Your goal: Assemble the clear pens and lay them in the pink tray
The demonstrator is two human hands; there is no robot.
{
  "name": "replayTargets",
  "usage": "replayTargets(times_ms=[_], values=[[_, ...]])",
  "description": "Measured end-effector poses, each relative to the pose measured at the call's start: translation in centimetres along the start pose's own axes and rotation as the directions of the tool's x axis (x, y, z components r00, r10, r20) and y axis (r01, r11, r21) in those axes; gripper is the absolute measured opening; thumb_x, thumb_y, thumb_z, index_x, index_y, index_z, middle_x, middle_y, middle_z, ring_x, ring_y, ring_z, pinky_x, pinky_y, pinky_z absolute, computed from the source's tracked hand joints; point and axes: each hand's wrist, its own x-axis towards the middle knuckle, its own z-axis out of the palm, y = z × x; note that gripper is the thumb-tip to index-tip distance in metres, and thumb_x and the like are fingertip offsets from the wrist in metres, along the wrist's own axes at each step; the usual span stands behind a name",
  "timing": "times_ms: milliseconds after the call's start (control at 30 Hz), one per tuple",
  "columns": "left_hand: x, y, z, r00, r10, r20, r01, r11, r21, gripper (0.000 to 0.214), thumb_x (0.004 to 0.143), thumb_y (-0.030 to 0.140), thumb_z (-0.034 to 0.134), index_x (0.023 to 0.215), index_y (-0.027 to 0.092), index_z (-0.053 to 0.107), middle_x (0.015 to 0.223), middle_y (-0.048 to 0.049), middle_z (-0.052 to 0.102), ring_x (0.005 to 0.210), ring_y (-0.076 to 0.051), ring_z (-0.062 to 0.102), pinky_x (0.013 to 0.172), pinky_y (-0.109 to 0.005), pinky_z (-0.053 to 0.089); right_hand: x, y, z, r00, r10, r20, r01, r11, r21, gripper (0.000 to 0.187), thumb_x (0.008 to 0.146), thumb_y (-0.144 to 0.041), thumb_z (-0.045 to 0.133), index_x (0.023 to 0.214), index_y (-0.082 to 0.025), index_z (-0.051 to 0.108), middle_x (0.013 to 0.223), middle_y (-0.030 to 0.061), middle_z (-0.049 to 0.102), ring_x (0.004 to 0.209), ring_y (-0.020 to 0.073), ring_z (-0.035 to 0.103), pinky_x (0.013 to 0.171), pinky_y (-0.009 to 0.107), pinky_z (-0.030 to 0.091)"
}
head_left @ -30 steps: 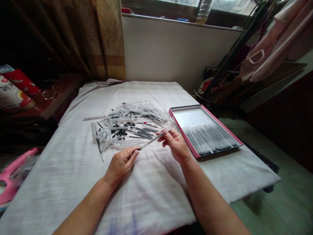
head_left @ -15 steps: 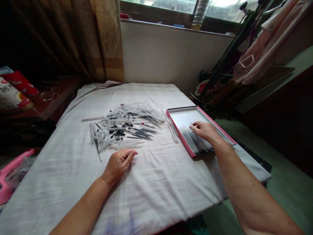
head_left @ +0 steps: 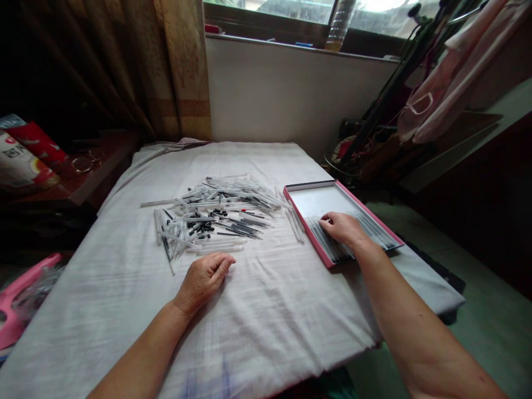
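Observation:
My left hand (head_left: 205,279) rests closed on the white cloth, its fingers curled under and no object showing in it. Just beyond it lies a loose pile of clear pen barrels (head_left: 233,202), with small black caps (head_left: 203,226) and dark pen refills (head_left: 243,227) among them. At the right, my right hand (head_left: 341,227) is over a pink-edged shallow box (head_left: 315,194), fingers bent down and pinched together at a row of clear pens (head_left: 332,245) laid side by side. Whatever is between those fingertips is hidden.
The cloth-covered table (head_left: 266,310) has the box near its right edge. A few clear barrels (head_left: 295,227) lie along the box's left side. Eyeglasses (head_left: 83,163) and packages (head_left: 25,160) sit on a wooden stand at left. A pink plastic object (head_left: 20,293) is beside the table.
My right hand has moved slightly left and lower onto the pens in the box, showing more of the row at its right. My left hand stays where it was.

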Motion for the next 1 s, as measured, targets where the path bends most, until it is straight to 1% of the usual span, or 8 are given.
replayTargets(times_ms=[200,367,433,533,600,667,833,1000], values=[[0.0,0.1,0.0,1.0,0.008,-0.002,-0.008,1.0,-0.004,0.032,0.094,0.035,0.045,0.083,0.02,0.071,0.081,-0.0042,0.075,0.074,-0.016,0.07,0.068,-0.024,0.053,-0.2,-0.5,-0.4,1.0,0.024,0.013,-0.023,0.996,-0.082,0.036,0.087,-0.041,0.049,0.105,-0.02,0.073,0.094,0.0113,0.075,0.089,0.0251,0.068,0.07,0.03,0.045],[-0.1,0.1,0.0,1.0,0.013,0.003,-0.013,1.0,0.002,0.031,0.094,0.034,0.045,0.083,0.02,0.071,0.081,-0.0039,0.075,0.073,-0.016,0.069,0.067,-0.023,0.052,-0.4,-1.6,-1.6,0.997,0.071,0.005,-0.069,0.989,-0.132,0.037,0.088,-0.044,0.048,0.105,-0.022,0.073,0.098,0.013,0.074,0.09,0.0271,0.067,0.068,0.032,0.044],[-0.1,0.1,0.0,1.0,0.016,0.007,-0.016,1.0,0.002,0.032,0.094,0.034,0.044,0.083,0.02,0.07,0.079,-0.0037,0.074,0.071,-0.015,0.069,0.066,-0.023,0.051,-0.4,-2.7,-2.2,0.998,0.043,-0.042,-0.047,0.991,-0.121,0.036,0.088,-0.043,0.047,0.104,-0.024,0.073,0.099,0.0114,0.074,0.089,0.0258,0.067,0.067,0.032,0.044],[-0.1,0.1,-0.1,1.0,0.023,0.002,-0.023,1.0,-0.004,0.032,0.094,0.033,0.044,0.083,0.02,0.07,0.078,-0.0035,0.074,0.07,-0.015,0.068,0.065,-0.023,0.051,0.0,-5.1,-2.7,0.991,-0.091,-0.097,0.08,0.99,-0.114,0.034,0.09,-0.04,0.045,0.104,-0.025,0.072,0.107,0.0087,0.072,0.092,0.0244,0.066,0.069,0.031,0.045],[-0.1,0.0,0.0,1.0,0.02,-0.003,-0.02,1.0,-0.006,0.032,0.095,0.033,0.044,0.083,0.019,0.07,0.078,-0.0037,0.074,0.07,-0.015,0.068,0.065,-0.023,0.051,0.5,-6.7,-2.7,0.976,-0.188,-0.108,0.172,0.975,-0.141,0.034,0.091,-0.039,0.046,0.107,-0.024,0.071,0.113,0.0097,0.069,0.097,0.0252,0.065,0.071,0.031,0.046],[-0.1,0.0,0.0,1.0,0.015,0.001,-0.015,1.0,-0.008,0.032,0.095,0.033,0.044,0.083,0.019,0.07,0.078,-0.0037,0.073,0.068,-0.015,0.067,0.064,-0.023,0.05,1.1,-8.1,-2.4,0.966,-0.239,-0.096,0.219,0.959,-0.181,0.034,0.09,-0.039,0.049,0.109,-0.021,0.07,0.113,0.0125,0.067,0.1,0.0268,0.063,0.073,0.032,0.046],[-0.3,-0.3,0.2,1.0,0.011,0.006,-0.011,1.0,-0.013,0.034,0.095,0.034,0.043,0.083,0.018,0.071,0.079,-0.0043,0.073,0.071,-0.015,0.067,0.065,-0.023,0.049,2.2,-10.1,-1.8,0.974,-0.222,-0.039,0.205,0.944,-0.257,0.031,0.087,-0.031,0.054,0.108,-0.017,0.071,0.11,0.017,0.065,0.103,0.0291,0.061,0.077,0.034,0.048],[-0.2,-0.5,0.4,1.0,0.018,0.001,-0.018,1.0,-0.015,0.034,0.095,0.035,0.043,0.083,0.019,0.071,0.078,-0.0043,0.074,0.071,-0.015,0.067,0.066,-0.023,0.049,2.4,-10.0,-1.9,0.984,-0.174,-0.04,0.159,0.956,-0.247,0.031,0.089,-0.028,0.048,0.104,-0.017,0.073,0.108,0.0163,0.066,0.101,0.0273,0.063,0.077,0.033,0.048]])
